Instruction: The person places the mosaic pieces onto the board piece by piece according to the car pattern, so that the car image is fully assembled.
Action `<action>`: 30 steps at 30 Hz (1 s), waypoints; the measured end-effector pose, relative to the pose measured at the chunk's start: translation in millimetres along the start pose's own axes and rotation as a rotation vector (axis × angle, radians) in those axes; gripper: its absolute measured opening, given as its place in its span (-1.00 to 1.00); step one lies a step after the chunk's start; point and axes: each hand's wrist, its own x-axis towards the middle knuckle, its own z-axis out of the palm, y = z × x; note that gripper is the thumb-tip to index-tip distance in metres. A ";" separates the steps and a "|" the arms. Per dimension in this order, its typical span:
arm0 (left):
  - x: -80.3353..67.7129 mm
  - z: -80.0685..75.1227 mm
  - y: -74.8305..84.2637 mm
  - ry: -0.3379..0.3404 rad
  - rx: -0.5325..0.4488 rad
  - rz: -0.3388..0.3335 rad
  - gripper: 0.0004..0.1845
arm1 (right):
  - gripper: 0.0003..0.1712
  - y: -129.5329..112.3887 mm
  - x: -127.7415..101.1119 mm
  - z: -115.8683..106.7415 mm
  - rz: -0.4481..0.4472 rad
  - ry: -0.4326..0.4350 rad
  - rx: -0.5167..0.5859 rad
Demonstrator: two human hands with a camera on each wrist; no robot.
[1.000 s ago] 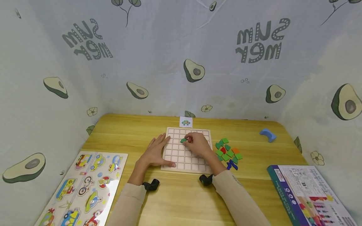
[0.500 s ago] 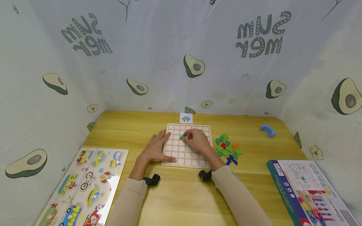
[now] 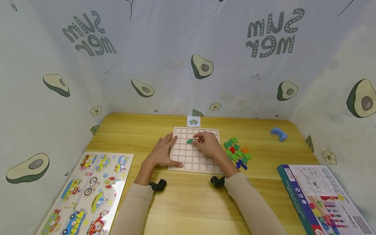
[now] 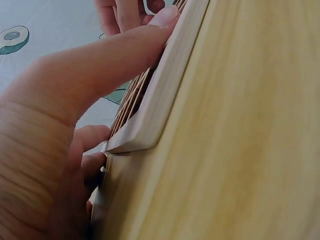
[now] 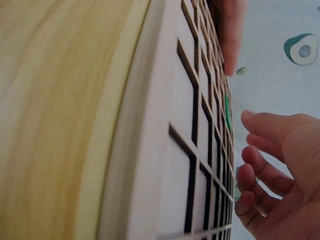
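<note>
At the near left of the counter [image 3: 188, 202] lies a picture puzzle board [image 3: 117, 192], and at the near right a printed box [image 3: 320, 195]. Between and beyond them sits the wooden grid board [image 3: 191, 160]; the left hand [image 3: 162, 153] rests on its left side, fingers spread, thumb on the near edge. Coloured pieces [image 3: 239, 153] lie scattered just right of it. Farther in, one green piece [image 3: 189, 141] lies on the grid, slightly left of centre. Beside it the right hand [image 3: 209, 145] hovers, fingers bent, apart from the thumb, gripping nothing. A blue arch [image 3: 279, 133] lies far right; a turtle-patterned card [image 3: 194, 121] lies beyond the grid.
</note>
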 end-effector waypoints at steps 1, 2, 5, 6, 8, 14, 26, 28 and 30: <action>0.2 0.5 0.1 0.000 0.002 0.001 0.41 | -0.65 1.2 -2.4 -3.3 -0.006 0.008 0.000; 0.4 1.1 0.0 0.000 0.002 0.001 0.41 | -0.66 2.3 -4.7 -6.7 -0.009 0.017 0.000; 0.0 1.5 0.2 -0.002 -0.003 0.004 0.42 | -0.67 8.1 -12.4 -17.9 -0.016 0.036 -0.009; -0.3 1.4 0.2 -0.001 -0.007 0.005 0.42 | -0.67 10.6 -15.1 -22.1 -0.016 0.040 -0.012; -1.0 1.0 0.3 -0.002 -0.015 0.007 0.42 | -0.67 16.7 -20.8 -30.5 -0.018 0.049 -0.006; -2.2 0.7 1.7 0.008 -0.021 0.014 0.42 | -0.65 43.0 -36.8 -55.7 -0.030 0.103 -0.020; -5.9 1.6 -0.1 0.018 -0.031 0.004 0.41 | -0.60 92.7 -46.1 -90.8 0.074 0.082 -0.105; -5.2 1.9 0.5 0.017 -0.032 0.008 0.41 | -0.60 98.4 -45.8 -94.9 0.074 0.069 -0.119; -4.0 2.0 1.6 0.016 -0.031 0.012 0.42 | -0.61 101.8 -45.8 -98.8 0.076 0.055 -0.126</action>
